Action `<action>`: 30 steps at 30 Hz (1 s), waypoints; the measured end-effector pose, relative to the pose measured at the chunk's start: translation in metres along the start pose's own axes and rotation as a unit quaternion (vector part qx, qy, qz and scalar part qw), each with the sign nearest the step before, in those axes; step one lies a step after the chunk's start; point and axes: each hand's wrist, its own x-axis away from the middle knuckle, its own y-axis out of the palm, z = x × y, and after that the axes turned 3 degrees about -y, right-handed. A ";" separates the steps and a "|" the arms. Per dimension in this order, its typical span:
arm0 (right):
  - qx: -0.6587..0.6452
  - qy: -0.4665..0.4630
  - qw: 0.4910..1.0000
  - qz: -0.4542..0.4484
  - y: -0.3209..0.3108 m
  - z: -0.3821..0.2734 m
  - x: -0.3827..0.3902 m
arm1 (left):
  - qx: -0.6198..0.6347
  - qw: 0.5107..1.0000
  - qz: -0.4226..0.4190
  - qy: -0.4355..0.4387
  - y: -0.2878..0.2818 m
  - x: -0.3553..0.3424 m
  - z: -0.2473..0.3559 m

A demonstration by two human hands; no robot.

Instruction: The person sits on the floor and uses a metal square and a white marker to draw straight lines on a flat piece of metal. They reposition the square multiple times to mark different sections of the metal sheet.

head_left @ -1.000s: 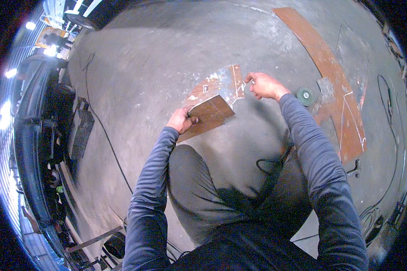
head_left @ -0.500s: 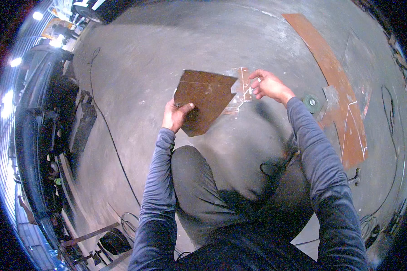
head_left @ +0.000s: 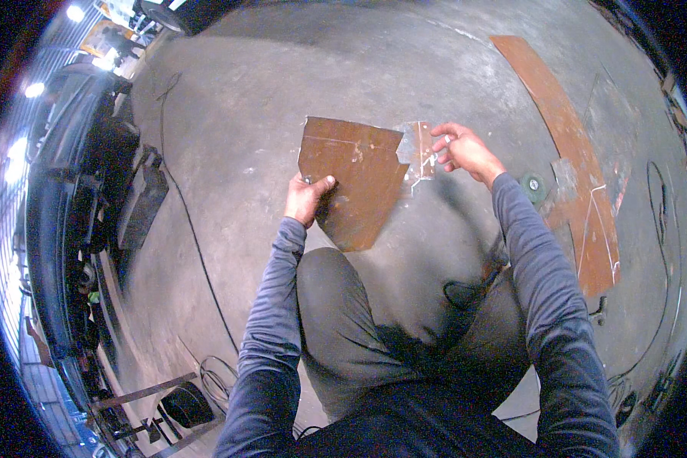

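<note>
My left hand (head_left: 308,200) grips the lower left edge of a rusty brown metal plate (head_left: 355,164) with a notched right edge, its thumb on the face. Behind it, a second piece of sheet (head_left: 421,141), marked with white lines and pale patches, is partly hidden. My right hand (head_left: 466,153) is just right of that piece, fingers loosely bent, with a small white object (head_left: 448,141) between them. Right of this hand is a green disc (head_left: 533,185), beside a long rusty strip (head_left: 542,91) marked with white lines at its near end.
A dark vehicle body part (head_left: 53,229) lines the left, with metal offcuts (head_left: 141,202) and a cable (head_left: 198,259). My bent knees are below my hands on the concrete floor (head_left: 282,91). A hammer-like tool (head_left: 601,313) and looped cables (head_left: 656,206) are at right; a wheel (head_left: 164,17) is at top left.
My left hand has turned the plate to face up more and it now covers much of the marked piece behind. My right hand stays beside that piece, fingers still loosely bent.
</note>
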 end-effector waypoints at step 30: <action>0.185 0.049 0.981 -0.041 -0.003 -0.007 0.010 | -0.365 0.915 -0.104 -0.139 0.019 -0.013 -0.015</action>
